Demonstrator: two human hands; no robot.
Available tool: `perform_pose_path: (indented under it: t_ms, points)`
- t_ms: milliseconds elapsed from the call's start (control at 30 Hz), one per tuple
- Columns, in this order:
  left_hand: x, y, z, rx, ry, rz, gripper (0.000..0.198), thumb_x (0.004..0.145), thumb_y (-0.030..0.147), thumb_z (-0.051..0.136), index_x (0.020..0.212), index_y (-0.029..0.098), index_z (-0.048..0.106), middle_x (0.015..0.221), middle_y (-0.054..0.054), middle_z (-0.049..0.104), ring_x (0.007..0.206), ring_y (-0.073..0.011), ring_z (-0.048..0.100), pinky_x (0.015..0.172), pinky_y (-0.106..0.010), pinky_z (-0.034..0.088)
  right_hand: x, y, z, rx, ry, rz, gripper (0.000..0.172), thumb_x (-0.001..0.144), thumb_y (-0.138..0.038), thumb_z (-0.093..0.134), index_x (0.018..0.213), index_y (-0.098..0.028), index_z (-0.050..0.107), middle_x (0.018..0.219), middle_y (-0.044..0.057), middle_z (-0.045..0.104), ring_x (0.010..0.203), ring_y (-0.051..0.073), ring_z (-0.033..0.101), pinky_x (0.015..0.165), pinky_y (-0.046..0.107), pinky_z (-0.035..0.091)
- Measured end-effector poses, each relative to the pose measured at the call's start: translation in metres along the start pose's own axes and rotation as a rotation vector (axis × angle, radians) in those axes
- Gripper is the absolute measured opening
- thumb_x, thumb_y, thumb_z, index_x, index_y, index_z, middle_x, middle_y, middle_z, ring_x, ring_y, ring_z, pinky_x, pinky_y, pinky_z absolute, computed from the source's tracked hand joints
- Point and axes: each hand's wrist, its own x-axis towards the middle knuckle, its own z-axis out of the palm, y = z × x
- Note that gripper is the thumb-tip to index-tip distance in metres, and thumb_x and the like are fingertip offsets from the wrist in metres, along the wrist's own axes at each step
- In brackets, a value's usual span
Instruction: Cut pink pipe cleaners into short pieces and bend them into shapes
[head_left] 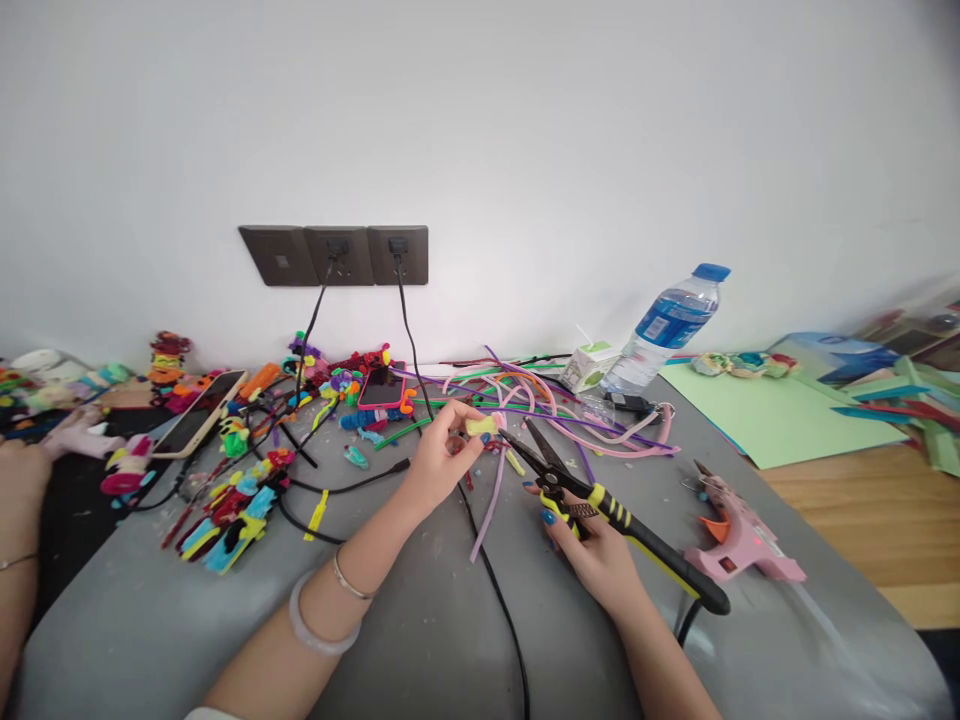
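Note:
My left hand (pixel 439 455) pinches a small yellow and pink piece of pipe cleaner (pixel 482 426) above the grey table (pixel 420 640). A purple strand (pixel 491 500) hangs down from it. My right hand (pixel 592 545) grips black and yellow cutters (pixel 615 512), their blades open and pointing at the piece between my left fingers. Loose pink, purple and green pipe cleaners (pixel 570 410) lie tangled just behind both hands.
A pink glue gun (pixel 739 545) lies at the right, a water bottle (pixel 664 330) and small carton (pixel 589 365) behind. Finished colourful figures (pixel 232 515), two phones (pixel 199 415) and black cables (pixel 495 590) cover the left. Another person's arm (pixel 19 520) rests far left. Green paper (pixel 780 420) lies right.

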Motion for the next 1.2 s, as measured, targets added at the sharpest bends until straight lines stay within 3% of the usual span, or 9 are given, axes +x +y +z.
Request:
perform_pose_path:
  t_ms: [300, 500, 700, 867, 1033, 1200]
  points:
    - [-0.0006, -0.0009, -0.0008, 0.005, -0.013, 0.01, 0.01, 0.088, 0.025, 0.058, 0.098, 0.021, 0.055, 0.09, -0.003, 0.06, 0.079, -0.0151, 0.054, 0.064, -0.022, 0.041, -0.0004, 0.0061, 0.0003, 0.0, -0.011, 0.001, 0.044, 0.084, -0.051, 0.057, 0.099, -0.014, 0.076, 0.053, 0.001, 0.059, 0.051, 0.017, 0.054, 0.05, 0.025, 0.047]
    - [-0.0005, -0.0001, -0.0004, 0.007, 0.003, -0.006, 0.011, 0.087, 0.025, 0.06, 0.096, 0.02, 0.056, 0.091, -0.005, 0.062, 0.086, -0.0171, 0.059, 0.067, -0.023, 0.043, 0.0013, 0.0069, 0.0001, -0.028, -0.042, -0.019, 0.046, 0.086, -0.05, 0.055, 0.108, -0.015, 0.074, 0.07, 0.004, 0.069, 0.054, 0.015, 0.056, 0.052, 0.023, 0.048]
    - [-0.0006, -0.0031, 0.0, -0.044, -0.013, -0.029, 0.02, 0.088, 0.036, 0.062, 0.097, 0.02, 0.055, 0.093, -0.006, 0.064, 0.085, -0.0183, 0.062, 0.072, -0.026, 0.046, 0.0019, 0.0088, 0.0016, -0.023, -0.028, -0.038, 0.05, 0.087, -0.052, 0.055, 0.114, -0.014, 0.073, 0.091, 0.009, 0.075, 0.06, 0.016, 0.06, 0.057, 0.023, 0.051]
    - [-0.0014, -0.0031, 0.0005, -0.048, -0.008, -0.05, 0.032, 0.085, 0.047, 0.065, 0.097, 0.019, 0.054, 0.093, -0.007, 0.065, 0.084, -0.0195, 0.064, 0.073, -0.028, 0.048, 0.0001, 0.0098, 0.0032, -0.068, -0.017, -0.013, 0.051, 0.087, -0.053, 0.053, 0.112, -0.013, 0.073, 0.087, 0.009, 0.075, 0.059, 0.017, 0.062, 0.056, 0.024, 0.05]
    - [-0.0016, -0.0016, 0.0016, -0.072, -0.02, -0.047, 0.034, 0.086, 0.05, 0.064, 0.094, 0.018, 0.054, 0.098, -0.009, 0.069, 0.081, -0.018, 0.067, 0.071, -0.027, 0.05, -0.0002, 0.0052, 0.0052, -0.091, 0.076, -0.047, 0.053, 0.084, -0.06, 0.053, 0.107, -0.018, 0.076, 0.096, 0.01, 0.077, 0.077, 0.024, 0.071, 0.061, 0.025, 0.053]
    - [-0.0015, -0.0007, 0.0024, -0.085, -0.026, -0.027, 0.034, 0.087, 0.051, 0.062, 0.092, 0.019, 0.052, 0.105, -0.011, 0.071, 0.082, -0.0178, 0.07, 0.071, -0.027, 0.051, -0.0005, 0.0066, 0.0062, -0.116, 0.085, -0.046, 0.051, 0.084, -0.059, 0.054, 0.109, -0.02, 0.076, 0.088, 0.008, 0.077, 0.066, 0.022, 0.069, 0.053, 0.024, 0.05]
